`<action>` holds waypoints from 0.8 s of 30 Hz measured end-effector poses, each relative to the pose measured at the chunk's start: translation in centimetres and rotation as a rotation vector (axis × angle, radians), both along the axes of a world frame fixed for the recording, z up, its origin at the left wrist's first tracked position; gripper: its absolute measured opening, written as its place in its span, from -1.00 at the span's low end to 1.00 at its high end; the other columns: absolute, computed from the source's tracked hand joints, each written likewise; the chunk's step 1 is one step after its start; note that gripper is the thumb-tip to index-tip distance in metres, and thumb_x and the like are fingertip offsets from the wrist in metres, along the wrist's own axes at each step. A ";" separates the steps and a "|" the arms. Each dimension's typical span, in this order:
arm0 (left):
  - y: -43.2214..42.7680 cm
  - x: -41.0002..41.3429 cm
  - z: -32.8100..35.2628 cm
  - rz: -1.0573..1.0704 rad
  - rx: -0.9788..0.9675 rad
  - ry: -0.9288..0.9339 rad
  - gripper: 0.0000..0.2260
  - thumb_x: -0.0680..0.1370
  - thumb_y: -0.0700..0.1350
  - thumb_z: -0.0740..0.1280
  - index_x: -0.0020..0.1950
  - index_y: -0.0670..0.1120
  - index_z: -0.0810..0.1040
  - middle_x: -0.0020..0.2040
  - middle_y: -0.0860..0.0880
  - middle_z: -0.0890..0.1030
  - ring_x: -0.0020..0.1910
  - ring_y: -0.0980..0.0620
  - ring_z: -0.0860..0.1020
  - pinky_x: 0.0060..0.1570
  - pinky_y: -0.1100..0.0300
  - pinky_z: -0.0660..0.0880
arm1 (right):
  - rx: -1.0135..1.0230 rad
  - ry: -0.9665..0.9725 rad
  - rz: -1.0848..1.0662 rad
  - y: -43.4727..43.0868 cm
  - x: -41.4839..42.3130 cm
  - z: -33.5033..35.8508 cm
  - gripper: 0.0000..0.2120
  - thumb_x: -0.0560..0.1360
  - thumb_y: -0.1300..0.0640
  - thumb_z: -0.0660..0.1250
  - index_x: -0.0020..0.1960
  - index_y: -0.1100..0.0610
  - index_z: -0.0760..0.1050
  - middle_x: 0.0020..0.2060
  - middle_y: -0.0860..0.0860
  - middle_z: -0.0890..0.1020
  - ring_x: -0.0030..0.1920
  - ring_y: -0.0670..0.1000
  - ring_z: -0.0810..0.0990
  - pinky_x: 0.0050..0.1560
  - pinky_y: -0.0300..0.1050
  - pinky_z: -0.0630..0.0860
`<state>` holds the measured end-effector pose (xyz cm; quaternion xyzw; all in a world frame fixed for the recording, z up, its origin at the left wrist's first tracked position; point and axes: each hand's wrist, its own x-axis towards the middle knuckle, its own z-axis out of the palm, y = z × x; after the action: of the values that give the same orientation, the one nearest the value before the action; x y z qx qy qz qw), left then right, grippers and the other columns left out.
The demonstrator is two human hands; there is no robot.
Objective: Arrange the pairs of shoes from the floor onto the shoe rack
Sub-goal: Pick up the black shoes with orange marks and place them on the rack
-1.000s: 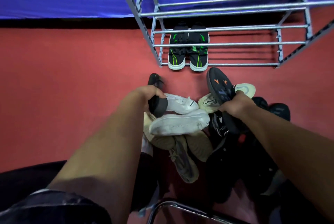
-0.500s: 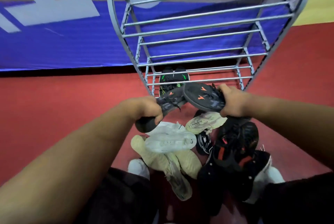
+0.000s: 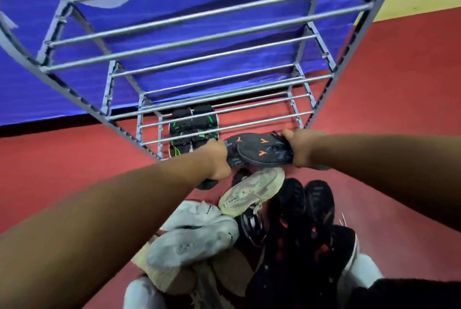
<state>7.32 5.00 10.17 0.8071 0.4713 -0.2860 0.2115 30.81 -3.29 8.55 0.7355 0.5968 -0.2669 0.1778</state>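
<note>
Both hands sit higher and nearer rack [image 3: 224, 121] than half second ago; black pair [image 3: 262, 152] lifted off pile [image 3: 294, 211]. Left hand [image 3: 217, 159] fingers curled round one shoe; right hand [image 3: 299, 146] clenched on other, orange marks showing. Shoes touch between hands, just before bottom front bar. Green pair [image 3: 192, 129] at 11 o'clock from hands, already on bottom tier. Pile at 6 o'clock on floor [image 3: 74, 159]: white shoes [image 3: 194, 241], cream shoe [image 3: 252, 191], black-red ones. Judgement: one pair racked, second in transit, most of job left.

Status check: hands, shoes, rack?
Left hand, right hand each grip a black-orange shoe. Pair held at rack front, not shelved. Green pair on bottom tier, to their left.
</note>
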 end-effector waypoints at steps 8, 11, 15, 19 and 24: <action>3.2 6.0 -11.0 0.195 0.031 -0.084 -0.30 0.46 -0.15 0.35 0.55 -0.22 0.14 0.47 -0.21 0.21 0.43 -0.31 0.29 0.32 -0.22 0.43 | 0.085 -0.037 -0.171 4.1 2.9 -10.1 -0.41 0.44 -0.13 0.35 0.36 0.09 0.28 0.22 0.11 0.54 0.13 0.24 0.63 -0.03 0.05 0.54; 4.4 7.8 -14.2 0.322 0.079 -0.156 -0.22 0.47 -0.07 0.38 0.59 -0.23 0.09 0.50 -0.21 0.20 0.44 -0.30 0.27 0.33 -0.24 0.42 | 0.173 -0.091 -0.201 6.1 3.5 -12.7 -0.41 0.50 -0.25 0.26 0.36 0.13 0.38 0.25 0.15 0.58 0.22 0.26 0.61 0.15 0.11 0.56; 6.6 10.3 -16.5 0.344 0.298 -0.236 -0.18 0.51 0.10 0.40 0.58 -0.31 0.14 0.44 -0.30 0.32 0.39 -0.29 0.40 0.32 -0.14 0.47 | 0.368 -0.088 -0.344 8.9 3.0 -14.8 -0.39 0.54 -0.25 0.23 0.39 0.17 0.36 0.25 0.18 0.58 0.23 0.27 0.61 0.14 0.11 0.55; 8.9 12.4 -17.9 0.346 0.390 -0.142 -0.31 0.56 0.07 0.34 0.51 -0.35 0.24 0.39 -0.31 0.42 0.33 -0.26 0.49 0.26 -0.07 0.52 | 0.435 -0.106 -0.459 11.5 2.2 -15.7 -0.49 0.53 -0.26 0.25 0.25 0.12 0.46 0.14 0.14 0.64 0.15 0.24 0.66 0.09 0.05 0.58; 9.5 12.4 -19.6 0.424 0.290 -0.183 -0.36 0.55 0.16 0.39 0.45 -0.23 0.35 0.36 -0.23 0.47 0.32 -0.21 0.52 0.29 -0.05 0.52 | 0.374 -0.097 -0.484 12.3 1.9 -17.0 -0.54 0.55 -0.29 0.24 0.18 0.07 0.47 0.18 0.12 0.64 0.20 0.22 0.64 0.08 0.02 0.52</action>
<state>19.69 14.49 -9.47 0.7347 0.6447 -0.0907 0.1907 32.66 9.01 -8.48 0.8882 0.4337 -0.1516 -0.0011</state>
